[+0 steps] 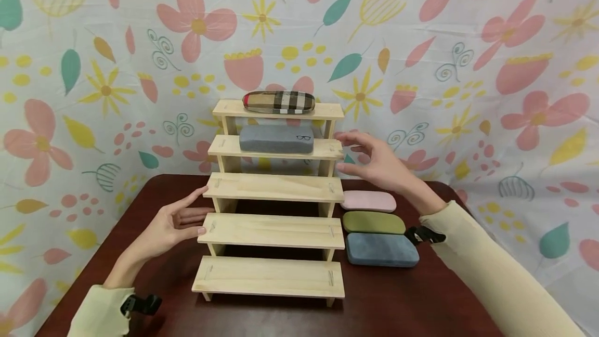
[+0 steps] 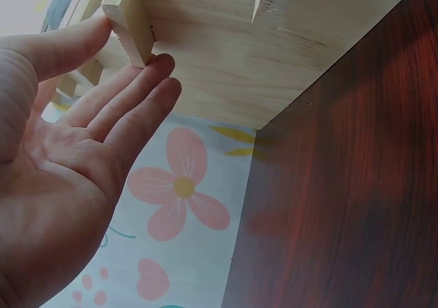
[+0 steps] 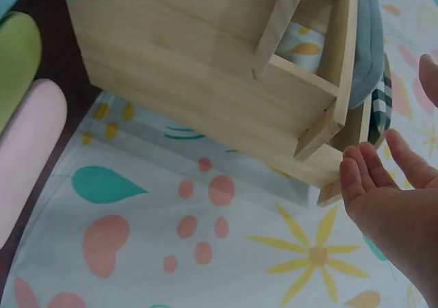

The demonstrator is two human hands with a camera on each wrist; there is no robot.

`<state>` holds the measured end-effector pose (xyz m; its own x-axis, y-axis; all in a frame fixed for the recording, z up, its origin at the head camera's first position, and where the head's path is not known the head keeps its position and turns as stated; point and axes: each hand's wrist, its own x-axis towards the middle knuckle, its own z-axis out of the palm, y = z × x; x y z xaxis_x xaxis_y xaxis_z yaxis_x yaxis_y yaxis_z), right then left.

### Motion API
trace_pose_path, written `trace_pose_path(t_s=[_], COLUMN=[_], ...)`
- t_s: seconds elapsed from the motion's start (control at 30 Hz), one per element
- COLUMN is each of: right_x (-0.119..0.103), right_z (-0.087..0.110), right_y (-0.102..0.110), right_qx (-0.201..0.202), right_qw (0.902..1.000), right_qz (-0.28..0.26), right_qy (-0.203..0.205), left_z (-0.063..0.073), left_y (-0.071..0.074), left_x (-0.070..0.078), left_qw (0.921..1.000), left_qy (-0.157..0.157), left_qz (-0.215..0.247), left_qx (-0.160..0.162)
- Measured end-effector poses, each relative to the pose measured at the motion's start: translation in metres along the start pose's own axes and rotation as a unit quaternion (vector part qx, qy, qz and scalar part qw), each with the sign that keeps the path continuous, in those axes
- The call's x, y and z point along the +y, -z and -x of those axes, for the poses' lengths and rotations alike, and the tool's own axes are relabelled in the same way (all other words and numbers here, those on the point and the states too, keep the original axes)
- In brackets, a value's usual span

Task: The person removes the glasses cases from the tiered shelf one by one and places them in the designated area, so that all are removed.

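Observation:
A stepped wooden display rack point(image 1: 276, 186) stands on the table. My left hand point(image 1: 161, 228) is at its left side, index fingertip at the middle shelf's end and thumb at the shelf below. In the left wrist view that hand's fingers point(image 2: 130, 106) are nearly straight around a board end point(image 2: 130, 24). My right hand point(image 1: 374, 160), fingers extended and apart from the thumb, is beside the right end of the second shelf from the top. A grey-blue glasses case point(image 1: 276, 138) lies on that shelf, and a plaid glasses case point(image 1: 279, 102) on the top one.
Right of the rack, a pink glasses case point(image 1: 369, 201), an olive green case point(image 1: 374, 222) and a blue case point(image 1: 382, 249) lie in a row on the dark red table point(image 1: 402, 300). A flowered cloth point(image 1: 299, 25) hangs behind and around the table.

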<state>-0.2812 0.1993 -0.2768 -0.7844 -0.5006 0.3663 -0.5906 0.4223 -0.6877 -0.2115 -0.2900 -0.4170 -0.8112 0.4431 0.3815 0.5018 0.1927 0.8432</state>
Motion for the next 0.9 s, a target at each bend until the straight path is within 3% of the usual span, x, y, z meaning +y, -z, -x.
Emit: trace_pose_path(t_s=[0.27, 0.6, 0.9], right_x=[-0.004, -0.011, -0.009], right_z=[-0.028, -0.054, -0.077], right_y=[-0.006, -0.017, -0.028], right_qx=[-0.008, -0.048, -0.066], right_qw=[0.9997, 0.9985, 0.9969], right_qz=[0.018, 0.023, 0.042], right_qy=[0.015, -0.010, -0.004], left_z=[-0.002, -0.001, -0.001], left_y=[0.000, 0.000, 0.000], left_x=[0.000, -0.003, -0.001], left_qw=[1.0000, 0.9999, 1.0000], left_qy=[0.005, 0.000, 0.004], left_qz=[-0.001, 0.014, 0.002], left_qx=[0.006, 0.000, 0.004])
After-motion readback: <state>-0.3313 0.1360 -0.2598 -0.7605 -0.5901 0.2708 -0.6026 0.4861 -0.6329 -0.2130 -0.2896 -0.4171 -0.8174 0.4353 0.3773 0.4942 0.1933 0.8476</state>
